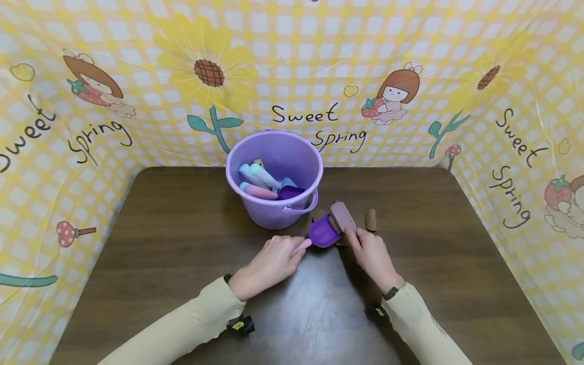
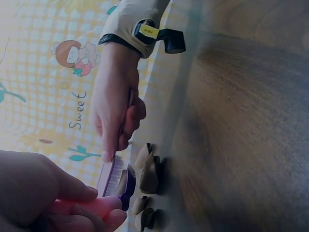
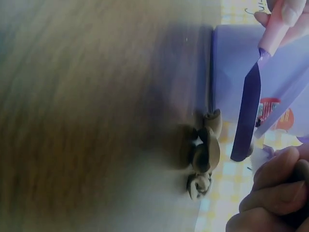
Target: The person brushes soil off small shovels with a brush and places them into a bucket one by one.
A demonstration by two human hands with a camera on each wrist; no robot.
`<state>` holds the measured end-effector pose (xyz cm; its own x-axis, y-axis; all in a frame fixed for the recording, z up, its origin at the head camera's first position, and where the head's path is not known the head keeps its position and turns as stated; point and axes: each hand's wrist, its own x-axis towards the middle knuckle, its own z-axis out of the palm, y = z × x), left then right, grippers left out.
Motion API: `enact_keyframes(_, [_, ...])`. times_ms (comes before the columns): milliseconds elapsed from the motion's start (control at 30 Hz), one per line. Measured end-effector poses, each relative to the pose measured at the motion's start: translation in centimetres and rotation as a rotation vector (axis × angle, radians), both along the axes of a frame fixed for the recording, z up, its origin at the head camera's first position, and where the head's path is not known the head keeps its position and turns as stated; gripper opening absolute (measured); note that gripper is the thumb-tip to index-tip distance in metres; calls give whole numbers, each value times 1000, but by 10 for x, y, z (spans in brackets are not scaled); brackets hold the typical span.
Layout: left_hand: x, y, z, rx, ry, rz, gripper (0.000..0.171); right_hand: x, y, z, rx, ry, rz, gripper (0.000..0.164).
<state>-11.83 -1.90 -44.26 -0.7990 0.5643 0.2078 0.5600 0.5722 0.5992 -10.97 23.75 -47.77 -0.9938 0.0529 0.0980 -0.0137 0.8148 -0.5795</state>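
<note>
In the head view my left hand (image 1: 271,263) grips the pink handle of a small purple toy shovel (image 1: 323,233). The shovel is held above the table, seen edge-on in the right wrist view (image 3: 248,116). My right hand (image 1: 374,256) holds a pinkish brush (image 1: 343,217) over the shovel's right side; its pale bristles show in the left wrist view. A brown piece (image 1: 335,223) lies between the brush and the shovel blade. Several more brown curled pieces (image 2: 149,176) rest on the table around and below the shovel, one (image 1: 371,220) to the right of the brush.
A purple bucket (image 1: 269,215) stands just behind and left of the shovel, its handle folded down on the right. Several toy tools with blue and pink handles (image 1: 259,191) lie inside. The brown table (image 1: 173,253) is enclosed by a yellow checked cloth (image 1: 292,61).
</note>
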Motion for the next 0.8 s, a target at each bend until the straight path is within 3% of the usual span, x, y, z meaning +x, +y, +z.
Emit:
enact_keyframes(133, [0,-1,1,4,-27,-3,28,-1,5,3,12,-10,-36,47])
enact_keyframes(300, [1,-2,-1,-8,-10,4,29,1,5,6,10,21,-48,43])
enact_keyframes(433, [2,-2,-4,-19,18,31,27,6,-1,8,-8,22,102,41])
enact_keyframes(533, [2,-2,-5,-24,-1,49,17,10,-7,8,-27,-34,257,38])
enact_keyframes(600, [3,-1,-5,-22,-16,55,11,10,-9,7,-23,-73,309,35])
enact_keyframes(700, [4,-1,-5,-14,-24,56,8,9,-8,5,7,-104,296,35])
enact_keyframes(800, [5,-1,-4,-10,-24,59,9,7,-4,5,51,-107,214,38])
